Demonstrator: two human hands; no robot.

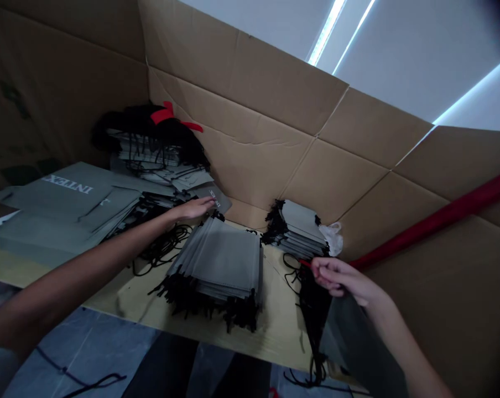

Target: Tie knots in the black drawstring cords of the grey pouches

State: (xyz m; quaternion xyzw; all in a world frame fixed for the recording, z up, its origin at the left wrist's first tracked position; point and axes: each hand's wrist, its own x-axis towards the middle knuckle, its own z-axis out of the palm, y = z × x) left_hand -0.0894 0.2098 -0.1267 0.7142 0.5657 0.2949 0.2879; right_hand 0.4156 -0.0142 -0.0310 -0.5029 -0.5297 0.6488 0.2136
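My left hand (197, 208) reaches out with its fingers extended, above the far edge of a stack of grey bags (227, 251) with black cord ends along the sides. Just beyond its fingertips lies a grey piece with white lettering (220, 200). My right hand (337, 276) is closed at the right, its fingers pinched on a thin red strip (305, 263). Below this hand hang a bundle of black cords (312, 309) and grey sheets (349, 337); whether it also grips them is hidden.
Large grey printed sheets (73, 193) lie at the left, before a pile of black cords (146, 127) with red bands. A smaller grey stack (300, 224) and a crumpled plastic bag (333, 237) stand at the back. Cardboard walls (254, 110) enclose the table (281, 331); a red bar (436, 215) slants at right.
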